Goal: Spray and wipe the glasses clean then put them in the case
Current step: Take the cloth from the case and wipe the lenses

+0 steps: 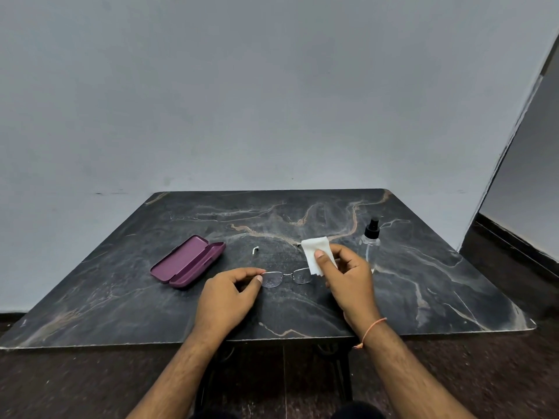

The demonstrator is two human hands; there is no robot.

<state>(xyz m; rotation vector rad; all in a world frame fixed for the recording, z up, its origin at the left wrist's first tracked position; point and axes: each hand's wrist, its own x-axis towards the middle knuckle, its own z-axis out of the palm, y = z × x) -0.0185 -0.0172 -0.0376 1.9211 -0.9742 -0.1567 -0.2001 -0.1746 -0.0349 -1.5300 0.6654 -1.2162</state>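
Thin metal-framed glasses (287, 278) are held just above the dark marble table (423, 267), lenses facing me. My left hand (233, 294) pinches the frame's left end between thumb and forefinger. My right hand (348, 276) grips a white wipe (316, 252) by the right lens, with its thumb pressed on the wipe. A temple tip (255, 250) of the glasses shows behind. The purple case (187, 261) lies open to the left. A clear spray bottle (370, 241) with a black nozzle stands upright just behind my right hand.
The table's front edge runs just below my wrists, with dark floor (90, 382) beneath. A grey wall (272, 101) rises behind the table. An orange thread is tied around my right wrist.
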